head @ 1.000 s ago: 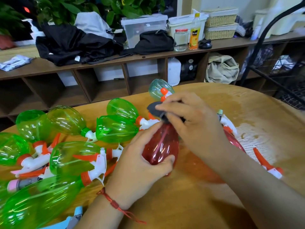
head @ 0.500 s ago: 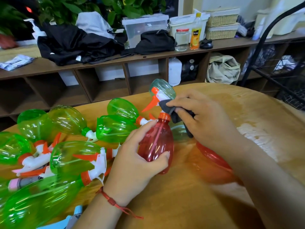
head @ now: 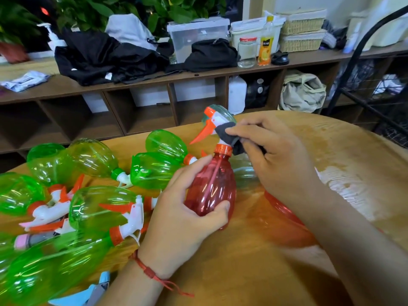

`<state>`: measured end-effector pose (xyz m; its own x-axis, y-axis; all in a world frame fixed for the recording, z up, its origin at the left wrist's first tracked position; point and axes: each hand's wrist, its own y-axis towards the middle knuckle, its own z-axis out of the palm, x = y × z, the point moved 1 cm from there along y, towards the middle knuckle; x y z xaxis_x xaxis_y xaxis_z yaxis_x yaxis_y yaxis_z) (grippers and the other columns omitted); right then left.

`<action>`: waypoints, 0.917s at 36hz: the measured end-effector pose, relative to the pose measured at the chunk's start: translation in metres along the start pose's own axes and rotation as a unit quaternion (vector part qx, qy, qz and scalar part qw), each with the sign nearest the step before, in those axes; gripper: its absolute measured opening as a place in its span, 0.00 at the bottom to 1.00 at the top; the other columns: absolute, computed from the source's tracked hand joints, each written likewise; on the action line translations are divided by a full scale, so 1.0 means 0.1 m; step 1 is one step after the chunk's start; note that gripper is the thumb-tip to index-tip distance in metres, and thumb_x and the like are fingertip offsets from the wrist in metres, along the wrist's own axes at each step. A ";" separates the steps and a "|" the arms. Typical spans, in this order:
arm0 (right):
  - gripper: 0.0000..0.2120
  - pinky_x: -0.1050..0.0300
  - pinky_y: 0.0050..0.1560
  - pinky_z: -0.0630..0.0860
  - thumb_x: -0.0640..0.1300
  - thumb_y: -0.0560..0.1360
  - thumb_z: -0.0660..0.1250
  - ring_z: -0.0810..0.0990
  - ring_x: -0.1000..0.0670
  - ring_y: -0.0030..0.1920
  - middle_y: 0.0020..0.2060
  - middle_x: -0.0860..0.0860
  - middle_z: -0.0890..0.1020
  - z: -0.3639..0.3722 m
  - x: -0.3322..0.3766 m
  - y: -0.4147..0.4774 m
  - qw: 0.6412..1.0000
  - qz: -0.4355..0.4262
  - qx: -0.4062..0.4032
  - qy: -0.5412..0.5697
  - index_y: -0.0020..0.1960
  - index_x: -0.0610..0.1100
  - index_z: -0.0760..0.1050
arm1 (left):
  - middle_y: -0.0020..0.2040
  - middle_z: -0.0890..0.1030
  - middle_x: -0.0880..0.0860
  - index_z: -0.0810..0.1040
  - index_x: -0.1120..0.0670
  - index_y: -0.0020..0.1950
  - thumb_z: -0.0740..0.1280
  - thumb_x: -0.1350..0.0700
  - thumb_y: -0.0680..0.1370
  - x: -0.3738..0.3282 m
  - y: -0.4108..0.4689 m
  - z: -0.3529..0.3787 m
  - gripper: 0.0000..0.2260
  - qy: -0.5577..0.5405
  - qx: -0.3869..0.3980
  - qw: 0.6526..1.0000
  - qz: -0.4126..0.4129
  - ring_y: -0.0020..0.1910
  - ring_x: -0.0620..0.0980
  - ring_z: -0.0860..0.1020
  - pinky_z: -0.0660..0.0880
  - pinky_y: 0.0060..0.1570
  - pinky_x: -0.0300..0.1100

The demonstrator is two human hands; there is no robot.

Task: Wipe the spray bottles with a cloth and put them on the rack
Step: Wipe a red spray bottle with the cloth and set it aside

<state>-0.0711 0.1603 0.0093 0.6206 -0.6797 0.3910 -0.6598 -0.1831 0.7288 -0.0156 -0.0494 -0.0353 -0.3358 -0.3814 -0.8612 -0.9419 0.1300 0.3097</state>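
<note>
My left hand (head: 185,213) grips a red spray bottle (head: 210,186) by its body and holds it upright above the wooden table (head: 254,272). Its white and orange trigger head (head: 209,124) points left. My right hand (head: 273,157) pinches a dark grey cloth (head: 229,135) against the back of that head, just above the orange collar. Several green spray bottles (head: 97,208) lie in a heap on the table's left side. Under my right forearm lies another red bottle (head: 284,213), mostly hidden. A black wire rack (head: 375,93) stands at the far right.
A pale teal bottle (head: 220,111) lies behind the held one. A blue sprayer head (head: 88,292) sits at the table's near left edge. Behind the table runs a low wooden shelf (head: 154,76) piled with black clothes, boxes, a jar and a juice bottle.
The red bottle went from tilted with its head covered to upright with the trigger head showing. My right hand slid the cloth off the top to the back of the head.
</note>
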 end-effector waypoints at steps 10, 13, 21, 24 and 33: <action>0.14 0.64 0.51 0.77 0.34 0.82 0.68 0.83 0.58 0.50 0.51 0.55 0.84 -0.16 -0.10 0.12 0.959 0.158 -0.077 0.223 0.58 0.49 0.85 | 0.70 0.79 0.42 0.77 0.33 0.72 0.80 0.55 0.68 0.02 0.02 -0.02 0.35 -0.023 0.019 0.999 0.025 0.67 0.49 0.80 0.79 0.65 0.44; 0.15 0.56 0.59 0.81 0.34 0.84 0.65 0.85 0.54 0.56 0.55 0.51 0.86 -0.12 -0.09 0.11 0.953 0.170 -0.028 0.251 0.61 0.49 0.84 | 0.72 0.77 0.42 0.77 0.37 0.73 0.81 0.55 0.68 0.01 0.01 -0.02 0.35 0.003 0.042 0.998 0.055 0.72 0.46 0.76 0.73 0.65 0.32; 0.17 0.47 0.67 0.79 0.33 0.84 0.64 0.84 0.54 0.62 0.59 0.54 0.87 -0.07 -0.11 0.04 0.962 0.162 -0.008 0.222 0.65 0.46 0.84 | 0.73 0.77 0.41 0.76 0.33 0.73 0.79 0.48 0.67 0.03 0.00 0.01 0.35 -0.045 0.015 0.998 0.032 0.71 0.48 0.78 0.78 0.63 0.39; 0.16 0.52 0.64 0.80 0.31 0.82 0.66 0.84 0.55 0.60 0.56 0.53 0.87 -0.07 -0.13 0.02 0.978 0.124 -0.004 0.168 0.62 0.44 0.86 | 0.71 0.80 0.46 0.76 0.36 0.74 0.80 0.49 0.69 0.04 0.03 -0.02 0.34 -0.090 -0.017 0.996 0.009 0.67 0.52 0.81 0.81 0.63 0.50; 0.15 0.60 0.62 0.78 0.33 0.84 0.64 0.84 0.55 0.60 0.56 0.53 0.87 -0.12 -0.03 0.06 0.963 0.144 -0.081 0.215 0.63 0.45 0.85 | 0.68 0.83 0.46 0.80 0.40 0.72 0.79 0.53 0.70 0.00 0.03 -0.03 0.31 -0.175 0.031 0.984 0.002 0.64 0.50 0.83 0.81 0.59 0.41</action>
<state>-0.0711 0.1696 0.0192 0.5634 -0.3225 0.7606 -0.7773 0.1049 0.6203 -0.0186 -0.0520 -0.0331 -0.3111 -0.0436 -0.9494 -0.9355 0.1903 0.2978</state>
